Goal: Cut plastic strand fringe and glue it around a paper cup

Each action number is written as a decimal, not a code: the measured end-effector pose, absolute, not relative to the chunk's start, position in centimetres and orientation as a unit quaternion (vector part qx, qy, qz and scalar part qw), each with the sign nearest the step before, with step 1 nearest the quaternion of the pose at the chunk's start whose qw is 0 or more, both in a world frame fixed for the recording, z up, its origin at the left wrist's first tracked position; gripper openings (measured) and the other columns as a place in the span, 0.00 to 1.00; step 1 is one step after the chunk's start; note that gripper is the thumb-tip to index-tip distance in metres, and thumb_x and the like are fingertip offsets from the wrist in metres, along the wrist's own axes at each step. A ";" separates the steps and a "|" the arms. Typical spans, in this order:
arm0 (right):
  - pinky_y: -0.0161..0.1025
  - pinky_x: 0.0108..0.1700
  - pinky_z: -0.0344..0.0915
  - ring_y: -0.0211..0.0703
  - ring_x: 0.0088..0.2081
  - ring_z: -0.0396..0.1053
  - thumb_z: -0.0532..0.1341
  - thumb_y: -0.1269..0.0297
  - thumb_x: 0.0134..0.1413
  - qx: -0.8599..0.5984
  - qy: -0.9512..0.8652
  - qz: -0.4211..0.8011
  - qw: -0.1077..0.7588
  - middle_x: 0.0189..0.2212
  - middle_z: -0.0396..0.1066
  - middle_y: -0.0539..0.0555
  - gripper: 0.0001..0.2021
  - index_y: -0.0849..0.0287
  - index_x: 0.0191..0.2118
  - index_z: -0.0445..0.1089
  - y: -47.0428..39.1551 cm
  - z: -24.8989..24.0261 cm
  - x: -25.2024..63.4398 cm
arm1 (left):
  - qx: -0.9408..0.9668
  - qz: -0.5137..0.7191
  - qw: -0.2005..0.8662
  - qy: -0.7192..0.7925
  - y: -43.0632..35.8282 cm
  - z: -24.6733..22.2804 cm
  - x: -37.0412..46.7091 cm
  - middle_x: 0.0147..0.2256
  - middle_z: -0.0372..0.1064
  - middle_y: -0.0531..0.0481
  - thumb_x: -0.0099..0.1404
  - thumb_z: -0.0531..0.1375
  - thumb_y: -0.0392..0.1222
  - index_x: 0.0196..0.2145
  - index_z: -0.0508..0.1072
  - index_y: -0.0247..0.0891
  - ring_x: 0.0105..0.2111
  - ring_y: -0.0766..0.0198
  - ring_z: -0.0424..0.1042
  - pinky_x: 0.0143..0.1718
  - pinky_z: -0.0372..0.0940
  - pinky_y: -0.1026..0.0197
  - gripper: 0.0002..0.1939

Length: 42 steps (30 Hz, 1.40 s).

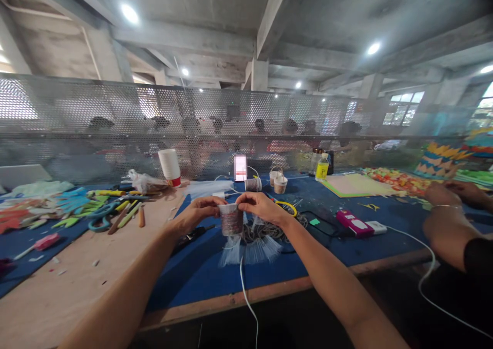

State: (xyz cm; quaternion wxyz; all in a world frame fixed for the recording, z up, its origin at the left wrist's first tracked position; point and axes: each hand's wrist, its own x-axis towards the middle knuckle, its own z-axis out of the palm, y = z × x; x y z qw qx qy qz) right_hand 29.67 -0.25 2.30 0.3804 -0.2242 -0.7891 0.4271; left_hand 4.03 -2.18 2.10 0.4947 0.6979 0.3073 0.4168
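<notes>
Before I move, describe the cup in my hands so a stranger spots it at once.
Over the blue table covering, find the left hand and right hand. Between them is a brownish cup with a pale rim. Unlike the two small cups behind, it is held.

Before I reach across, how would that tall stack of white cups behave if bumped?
The stack of cups would probably tip easily, since it stands tall on a narrow base. It is likely light, as the nested cups look like paper. Toppled, it might roll, being round.
</notes>
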 end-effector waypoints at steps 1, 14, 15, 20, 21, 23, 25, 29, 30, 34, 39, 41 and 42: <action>0.37 0.42 0.64 0.39 0.37 0.68 0.65 0.59 0.58 -0.228 -0.791 0.421 0.382 0.36 0.73 0.52 0.11 0.61 0.42 0.74 -0.2 2.3 29.6 | 0.699 0.421 0.483 0.316 -2.3 2.2 4.1 0.37 0.74 0.47 0.59 0.66 0.39 0.39 0.80 0.36 0.34 0.62 0.67 0.37 0.63 0.60 0.10; 0.40 0.48 0.66 0.42 0.41 0.70 0.64 0.62 0.59 -0.241 -0.798 0.382 0.399 0.38 0.74 0.53 0.09 0.61 0.42 0.74 -0.3 2.3 29.5 | 0.724 0.429 0.431 0.327 -2.5 2.4 4.4 0.37 0.75 0.46 0.65 0.61 0.45 0.42 0.80 0.36 0.36 0.60 0.68 0.41 0.63 0.58 0.13; 0.40 0.48 0.66 0.42 0.41 0.70 0.64 0.62 0.59 -0.242 -0.799 0.382 0.398 0.38 0.74 0.53 0.09 0.61 0.42 0.74 -0.3 2.3 29.5 | 0.728 0.428 0.423 0.330 -2.6 2.6 4.5 0.36 0.74 0.46 0.65 0.62 0.46 0.41 0.80 0.35 0.35 0.61 0.68 0.41 0.63 0.58 0.13; 0.40 0.48 0.66 0.42 0.42 0.70 0.64 0.62 0.59 -0.244 -0.803 0.373 0.396 0.39 0.74 0.53 0.09 0.60 0.42 0.74 -0.5 2.3 29.4 | 0.753 0.418 0.389 0.326 -3.1 3.3 4.9 0.31 0.72 0.49 0.62 0.66 0.48 0.34 0.78 0.35 0.32 0.63 0.66 0.36 0.62 0.60 0.12; 0.40 0.48 0.66 0.43 0.42 0.70 0.64 0.62 0.59 -0.243 -0.804 0.371 0.396 0.39 0.74 0.53 0.08 0.60 0.41 0.74 -0.5 2.3 29.4 | 0.756 0.415 0.390 0.323 -3.2 3.4 5.0 0.31 0.71 0.49 0.62 0.66 0.48 0.33 0.78 0.35 0.32 0.63 0.66 0.36 0.62 0.60 0.12; 0.40 0.48 0.66 0.42 0.42 0.70 0.64 0.62 0.59 -0.240 -0.807 0.367 0.395 0.38 0.74 0.54 0.08 0.61 0.41 0.74 -0.7 2.4 29.4 | 0.757 0.412 0.392 0.322 -3.2 3.5 5.1 0.31 0.71 0.49 0.62 0.66 0.48 0.33 0.77 0.35 0.33 0.63 0.66 0.36 0.61 0.61 0.13; 0.40 0.47 0.66 0.42 0.42 0.70 0.64 0.63 0.59 -0.238 -0.809 0.364 0.395 0.38 0.74 0.54 0.08 0.61 0.41 0.74 -0.8 2.5 29.4 | 0.756 0.407 0.397 0.324 -3.3 3.6 5.1 0.31 0.70 0.50 0.62 0.66 0.48 0.32 0.76 0.35 0.33 0.64 0.66 0.36 0.61 0.61 0.12; 0.40 0.47 0.66 0.42 0.42 0.70 0.63 0.63 0.59 -0.239 -0.812 0.363 0.389 0.38 0.73 0.54 0.07 0.61 0.41 0.74 -0.9 2.7 29.5 | 0.760 0.394 0.404 0.322 -3.4 3.7 5.0 0.30 0.70 0.51 0.63 0.65 0.48 0.33 0.76 0.35 0.33 0.64 0.66 0.37 0.61 0.61 0.12; 0.40 0.47 0.66 0.43 0.42 0.70 0.63 0.63 0.59 -0.241 -0.813 0.363 0.387 0.38 0.73 0.54 0.07 0.61 0.41 0.74 -0.9 2.7 29.5 | 0.762 0.388 0.406 0.322 -3.4 3.7 5.0 0.31 0.70 0.50 0.63 0.66 0.48 0.33 0.77 0.35 0.33 0.63 0.66 0.37 0.62 0.61 0.12; 0.40 0.47 0.67 0.43 0.42 0.70 0.64 0.64 0.59 -0.246 -0.814 0.362 0.381 0.38 0.73 0.54 0.07 0.61 0.41 0.74 -0.9 2.6 29.5 | 0.767 0.368 0.414 0.323 -3.1 3.5 4.8 0.33 0.72 0.49 0.61 0.67 0.48 0.34 0.78 0.36 0.35 0.61 0.69 0.39 0.63 0.60 0.12; 0.41 0.48 0.67 0.43 0.42 0.70 0.64 0.65 0.59 -0.239 -0.815 0.370 0.377 0.39 0.73 0.54 0.06 0.61 0.41 0.73 -0.7 2.5 29.4 | 0.762 0.380 0.414 0.321 -2.8 3.2 4.6 0.33 0.71 0.50 0.60 0.68 0.46 0.33 0.78 0.36 0.35 0.62 0.68 0.39 0.62 0.61 0.10; 0.41 0.48 0.66 0.42 0.42 0.70 0.64 0.65 0.59 -0.237 -0.815 0.372 0.376 0.39 0.73 0.54 0.06 0.60 0.41 0.73 -0.7 2.5 29.5 | 0.760 0.379 0.418 0.322 -2.9 3.2 4.6 0.32 0.71 0.50 0.60 0.68 0.46 0.33 0.78 0.36 0.34 0.63 0.68 0.38 0.62 0.61 0.10; 0.41 0.48 0.66 0.42 0.42 0.70 0.63 0.65 0.59 -0.236 -0.815 0.372 0.377 0.39 0.73 0.54 0.06 0.61 0.41 0.73 -0.8 2.6 29.5 | 0.759 0.379 0.419 0.323 -2.9 3.3 4.7 0.32 0.70 0.50 0.61 0.68 0.46 0.33 0.78 0.35 0.34 0.63 0.68 0.38 0.62 0.62 0.11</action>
